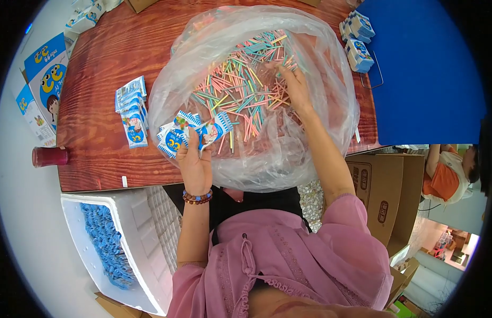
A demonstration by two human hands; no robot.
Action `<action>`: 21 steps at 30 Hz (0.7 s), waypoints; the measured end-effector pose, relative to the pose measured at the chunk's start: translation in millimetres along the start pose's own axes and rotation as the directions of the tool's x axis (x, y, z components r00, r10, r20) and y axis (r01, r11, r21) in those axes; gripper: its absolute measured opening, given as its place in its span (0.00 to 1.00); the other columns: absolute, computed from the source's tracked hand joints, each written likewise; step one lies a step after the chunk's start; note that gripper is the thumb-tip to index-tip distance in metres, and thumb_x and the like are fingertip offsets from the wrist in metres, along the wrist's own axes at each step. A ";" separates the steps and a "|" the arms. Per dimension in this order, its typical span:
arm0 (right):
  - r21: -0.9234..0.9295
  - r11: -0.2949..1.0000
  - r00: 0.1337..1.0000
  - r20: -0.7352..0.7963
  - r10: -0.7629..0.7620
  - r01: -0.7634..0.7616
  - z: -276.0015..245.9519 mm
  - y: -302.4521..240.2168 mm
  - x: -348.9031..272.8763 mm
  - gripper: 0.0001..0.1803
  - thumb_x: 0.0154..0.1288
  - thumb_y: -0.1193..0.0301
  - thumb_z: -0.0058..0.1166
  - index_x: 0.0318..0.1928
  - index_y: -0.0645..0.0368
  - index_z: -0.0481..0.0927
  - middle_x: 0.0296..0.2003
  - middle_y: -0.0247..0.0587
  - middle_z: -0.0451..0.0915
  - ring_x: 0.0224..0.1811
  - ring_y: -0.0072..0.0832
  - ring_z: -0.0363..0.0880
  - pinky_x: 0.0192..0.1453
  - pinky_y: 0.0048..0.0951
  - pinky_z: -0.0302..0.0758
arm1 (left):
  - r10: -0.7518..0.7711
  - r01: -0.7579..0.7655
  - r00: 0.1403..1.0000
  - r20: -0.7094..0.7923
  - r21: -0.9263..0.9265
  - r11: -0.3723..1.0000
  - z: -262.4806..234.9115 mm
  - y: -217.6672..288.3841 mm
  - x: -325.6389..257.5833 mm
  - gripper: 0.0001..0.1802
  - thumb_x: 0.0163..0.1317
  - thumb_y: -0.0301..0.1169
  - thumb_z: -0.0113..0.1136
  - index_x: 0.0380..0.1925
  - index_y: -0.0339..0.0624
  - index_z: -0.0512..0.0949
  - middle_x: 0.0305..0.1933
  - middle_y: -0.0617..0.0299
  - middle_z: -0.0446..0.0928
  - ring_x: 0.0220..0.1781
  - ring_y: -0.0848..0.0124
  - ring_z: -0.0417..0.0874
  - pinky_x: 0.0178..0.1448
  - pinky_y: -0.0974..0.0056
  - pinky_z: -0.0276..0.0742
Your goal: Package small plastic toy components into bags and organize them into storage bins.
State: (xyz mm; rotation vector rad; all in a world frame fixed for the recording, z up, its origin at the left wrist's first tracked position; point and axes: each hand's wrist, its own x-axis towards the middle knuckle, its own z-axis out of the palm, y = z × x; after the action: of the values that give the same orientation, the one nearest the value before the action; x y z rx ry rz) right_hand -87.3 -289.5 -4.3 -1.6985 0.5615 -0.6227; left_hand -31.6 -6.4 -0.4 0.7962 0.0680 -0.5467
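Note:
My left hand [194, 163] is closed around several blue and white sachets [172, 142], fanned out over the near left edge of a large clear plastic bag [169, 85]. The bag lies wide open on the table, holding a loose heap of short thin sticks [224, 79] in pink, yellow and blue-green. Inside it, my right hand [296, 87] reaches to the right side of the heap. Its fingers are curled together on some of the sticks; how many is hidden. Left of the bag, more sachets [133, 114] lie in an overlapping stack.
The red wood-grain table [97, 106] carries a red-lidded jar [49, 157] at its left edge and small packs [358, 55] at the far right. A foam box [124, 233] of blue wrappers stands below left. Cardboard boxes [384, 185] and another person [447, 175] are at right.

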 end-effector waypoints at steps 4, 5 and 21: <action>-0.624 0.751 0.977 0.156 -0.148 0.214 -11.7 26.4 8.3 0.18 0.71 0.63 0.43 0.49 0.62 0.80 0.45 0.36 0.82 0.50 0.24 0.76 0.60 0.28 0.67 | -0.041 0.040 0.999 0.031 0.018 0.999 11.6 -7.8 2.6 0.06 0.69 0.32 0.57 0.41 0.46 0.79 0.43 0.68 0.81 0.45 0.76 0.82 0.44 0.67 0.77; -0.620 0.754 0.976 0.160 -0.149 0.217 -7.8 23.2 7.4 0.18 0.71 0.63 0.43 0.49 0.62 0.80 0.45 0.36 0.82 0.50 0.24 0.76 0.60 0.28 0.67 | -0.036 0.035 0.999 0.028 0.021 0.999 10.7 -6.7 2.5 0.06 0.69 0.32 0.57 0.41 0.46 0.79 0.43 0.68 0.81 0.45 0.76 0.82 0.44 0.67 0.77; 0.856 0.505 0.993 0.113 0.018 -0.107 53.4 -67.2 -41.4 0.11 0.75 0.65 0.40 0.43 0.59 0.70 0.50 0.54 0.80 0.51 0.36 0.74 0.64 0.40 0.65 | -0.061 0.068 0.996 0.060 -0.126 0.990 18.8 -31.4 24.8 0.07 0.70 0.34 0.55 0.39 0.43 0.77 0.40 0.66 0.80 0.40 0.76 0.79 0.39 0.68 0.76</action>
State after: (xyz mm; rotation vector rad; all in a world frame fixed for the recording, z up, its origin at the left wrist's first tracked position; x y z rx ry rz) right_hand -79.7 -210.0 47.6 -0.7156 0.1579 -0.6173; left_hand -28.4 -48.3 -14.4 0.6548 0.0764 -0.6192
